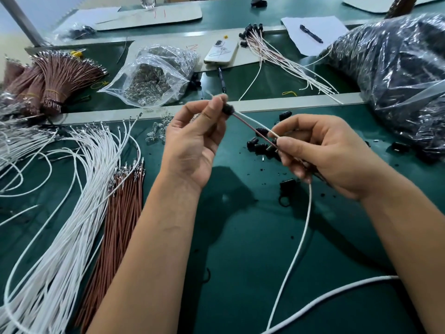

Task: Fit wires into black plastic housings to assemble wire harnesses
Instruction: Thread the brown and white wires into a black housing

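Above the green worktop [240, 237], the left hand [192, 145] pinches the black housing [227, 109] while the right hand [320, 150] pinches the red and white wires [252, 127]; I'd keep them straight and push firmly.

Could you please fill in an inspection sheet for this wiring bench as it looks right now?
Surface: green mat, black specks scattered.
Job's things: black housing with white wire and red wire entering; loose housings; white wire pile; brown wire pile; finished harnesses.
Clutter: phone, pen on paper, bag of clear parts, big bag of black parts.
Grip: left hand pinches the housing; right hand pinches both wires.
Cables: thick white cable near right forearm.
Surroundings: second bench behind.
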Tool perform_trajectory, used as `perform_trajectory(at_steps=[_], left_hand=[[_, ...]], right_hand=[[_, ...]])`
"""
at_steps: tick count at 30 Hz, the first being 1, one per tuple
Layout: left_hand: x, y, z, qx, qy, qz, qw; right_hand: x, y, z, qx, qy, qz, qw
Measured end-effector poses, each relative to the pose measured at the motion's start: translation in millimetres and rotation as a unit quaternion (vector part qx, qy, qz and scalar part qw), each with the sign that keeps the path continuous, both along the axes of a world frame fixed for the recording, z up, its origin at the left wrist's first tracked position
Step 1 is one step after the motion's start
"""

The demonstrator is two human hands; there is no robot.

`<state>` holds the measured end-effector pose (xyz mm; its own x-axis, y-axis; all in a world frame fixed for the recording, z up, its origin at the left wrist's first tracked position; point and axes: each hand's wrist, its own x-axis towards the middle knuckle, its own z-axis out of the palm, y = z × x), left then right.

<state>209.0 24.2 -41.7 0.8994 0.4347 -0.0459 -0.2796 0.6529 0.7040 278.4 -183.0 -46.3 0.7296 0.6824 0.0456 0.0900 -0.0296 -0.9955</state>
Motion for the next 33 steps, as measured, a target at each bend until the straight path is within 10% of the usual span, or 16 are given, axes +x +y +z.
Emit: perform_trajectory(at_steps=[6,13,20,26,33], left_hand=[[-8,32,2,-0.117,-0.011,0.037,0.992],[-19,65,-1,-0.232,-0.051,0.065,0.969],[-8,38,-4,0.066,0.060,0.021,0.996],[9,-23,-22,0.246,0.059,-0.045,0.966],[14,-28,-27,0.223,0.047,-0.036,0.973]], right_hand=[[10,-15,0,-0.113,-0.006,0.071,0.991],[15,-19,5,0.007,-0.028,-0.008,1.000],[11,-8,-4,-0.247,-0.419,-0.221,0.845],[-7,18,-13,-0.143,-0.421,-0.139,0.885],[-6,17,-14,-0.144,-0.351,-0.149,0.913]])
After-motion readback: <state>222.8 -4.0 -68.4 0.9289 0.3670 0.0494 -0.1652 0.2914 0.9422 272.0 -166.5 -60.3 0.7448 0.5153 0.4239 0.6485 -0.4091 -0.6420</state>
